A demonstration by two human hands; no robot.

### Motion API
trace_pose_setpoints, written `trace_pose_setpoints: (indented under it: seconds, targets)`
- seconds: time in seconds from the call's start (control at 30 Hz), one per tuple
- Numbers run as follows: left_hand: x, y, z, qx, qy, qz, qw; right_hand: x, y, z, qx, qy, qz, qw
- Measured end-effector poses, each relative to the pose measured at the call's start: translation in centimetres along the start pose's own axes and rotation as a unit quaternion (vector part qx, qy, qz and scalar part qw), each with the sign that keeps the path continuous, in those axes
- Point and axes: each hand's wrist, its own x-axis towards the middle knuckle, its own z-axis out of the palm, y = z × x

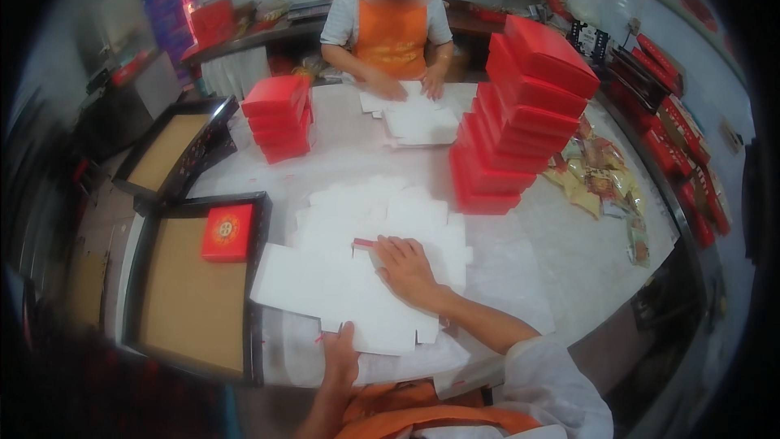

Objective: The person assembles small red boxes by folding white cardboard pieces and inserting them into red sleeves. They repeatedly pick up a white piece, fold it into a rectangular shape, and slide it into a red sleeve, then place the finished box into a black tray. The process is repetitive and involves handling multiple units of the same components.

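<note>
A flat white box blank (325, 280) with cut tabs lies in front of me, on top of other white blanks (382, 203) spread over the table. My left hand (341, 351) pinches its near edge, thumb on top, the other fingers mostly hidden beneath. Flat on the card, fingers stretched out, rests my right hand (409, 270). Its fingertips are beside a small red strip (363, 243) that shows at a cut in the card.
Stacked red boxes stand at the right (520, 114) and far left (278, 118). Black-rimmed trays are at the left; the nearer tray (258, 341) holds a red box (227, 232). Wrapped packets (605, 175) lie far right. Across the table a person (394, 32) handles white blanks (420, 125).
</note>
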Motion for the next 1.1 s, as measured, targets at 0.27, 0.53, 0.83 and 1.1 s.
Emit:
trace_pose_setpoints:
  seconds: [0.27,0.53,0.83,1.1]
  targets:
    - [0.0,0.3,-0.2,-0.061,-0.020,-0.010,0.998,-2.0,0.2,2.4,0.045,-0.046,0.005,0.998]
    - [-3.0,3.4,0.0,-0.287,0.006,-0.280,0.916,-1.2,-0.4,2.1,0.089,-0.086,0.026,0.992]
    - [-3.7,2.7,0.2,-0.195,-0.085,-0.242,0.947,0.2,-0.1,0.7,0.094,-0.125,0.025,0.987]
    - [-3.9,2.7,0.8,-0.159,-0.111,-0.195,0.961,4.2,5.2,1.8,0.114,-0.143,0.088,0.979]
